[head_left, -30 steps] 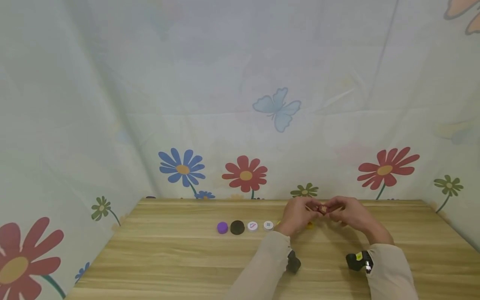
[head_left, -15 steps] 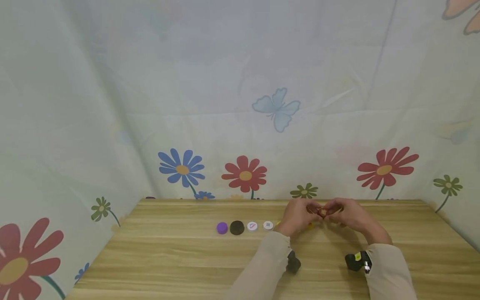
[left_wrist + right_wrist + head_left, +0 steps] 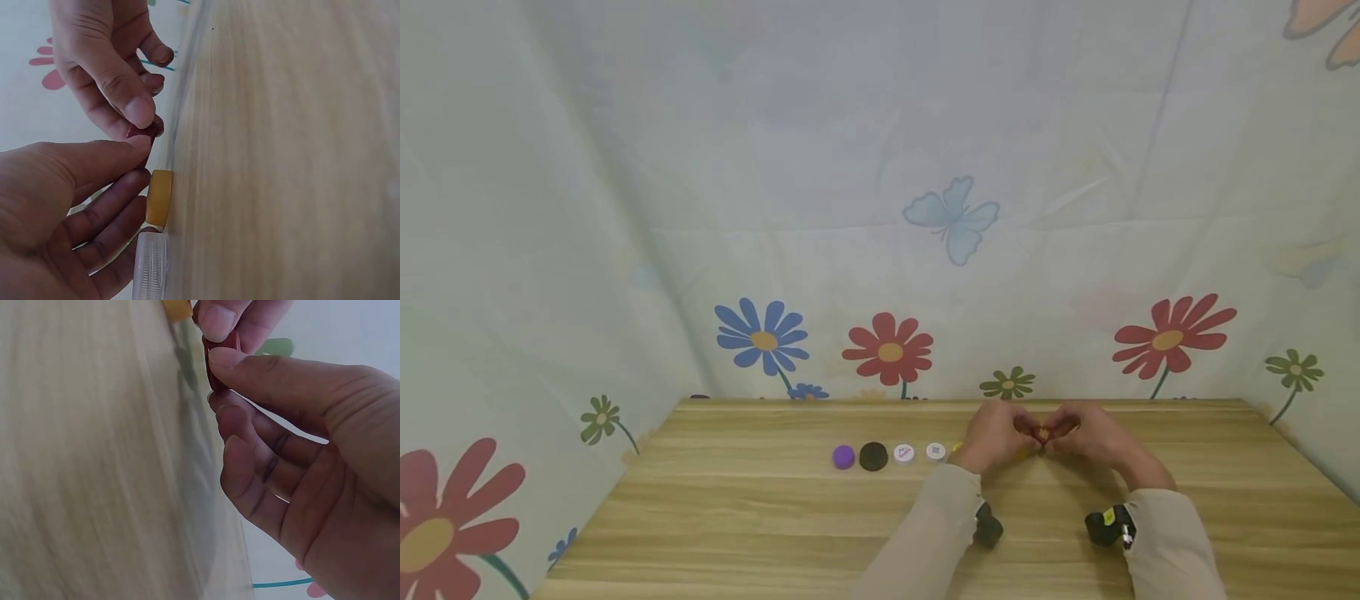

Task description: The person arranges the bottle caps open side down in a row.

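Observation:
A small dark red bottle cap (image 3: 1043,434) with a gold marking on its face is pinched between both hands near the back of the table. My left hand (image 3: 995,435) holds its left side between thumb and fingertips. On the other side, my right hand (image 3: 1093,433) pinches it the same way. In the right wrist view the red cap (image 3: 224,342) shows between the thumbs, and my right hand's other fingers are loosely bent. Below my left fingers in the left wrist view stand a yellow cap (image 3: 159,198) and a whitish ribbed cap (image 3: 150,265).
To the left of the hands, a row holds a purple cap (image 3: 843,457), a wide black cap (image 3: 873,456), a white cap with a pink mark (image 3: 903,453) and another white cap (image 3: 935,452). The wood-grain table (image 3: 737,517) ends at a flowered cloth (image 3: 820,250).
Both hands have lowered a little toward the table with the red cap, and the right forearm has shifted slightly left. The row of caps stays in place.

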The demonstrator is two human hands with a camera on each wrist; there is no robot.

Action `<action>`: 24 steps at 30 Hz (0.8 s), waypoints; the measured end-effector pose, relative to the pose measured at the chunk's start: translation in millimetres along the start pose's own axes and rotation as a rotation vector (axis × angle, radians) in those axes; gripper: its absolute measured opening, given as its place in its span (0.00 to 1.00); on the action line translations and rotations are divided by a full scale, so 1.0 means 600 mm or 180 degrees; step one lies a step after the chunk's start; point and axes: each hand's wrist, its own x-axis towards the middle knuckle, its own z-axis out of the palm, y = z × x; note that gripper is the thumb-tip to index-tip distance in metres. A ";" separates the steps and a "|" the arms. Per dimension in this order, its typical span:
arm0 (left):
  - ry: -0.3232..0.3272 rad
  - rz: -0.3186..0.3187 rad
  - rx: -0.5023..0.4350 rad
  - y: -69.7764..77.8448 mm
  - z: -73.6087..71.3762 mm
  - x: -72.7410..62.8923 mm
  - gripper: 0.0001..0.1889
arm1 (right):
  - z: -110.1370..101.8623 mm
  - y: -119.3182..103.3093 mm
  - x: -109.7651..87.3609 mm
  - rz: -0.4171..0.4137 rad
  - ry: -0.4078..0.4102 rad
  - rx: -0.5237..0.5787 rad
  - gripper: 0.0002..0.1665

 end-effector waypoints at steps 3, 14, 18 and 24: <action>-0.0045 -0.0031 -0.0046 -0.002 0.000 0.000 0.08 | 0.002 0.000 0.003 0.0009 -0.0006 -0.0068 0.12; -0.0169 0.0099 -0.0061 -0.007 0.001 -0.003 0.07 | 0.008 0.006 0.001 0.0018 -0.0097 0.0073 0.13; -0.0169 0.0105 -0.0053 -0.006 0.000 -0.005 0.07 | 0.009 0.006 0.002 0.0063 -0.0143 0.0095 0.12; -0.0184 -0.0071 -0.0126 -0.003 -0.002 0.000 0.12 | -0.001 0.001 0.002 0.0089 -0.0168 0.0002 0.14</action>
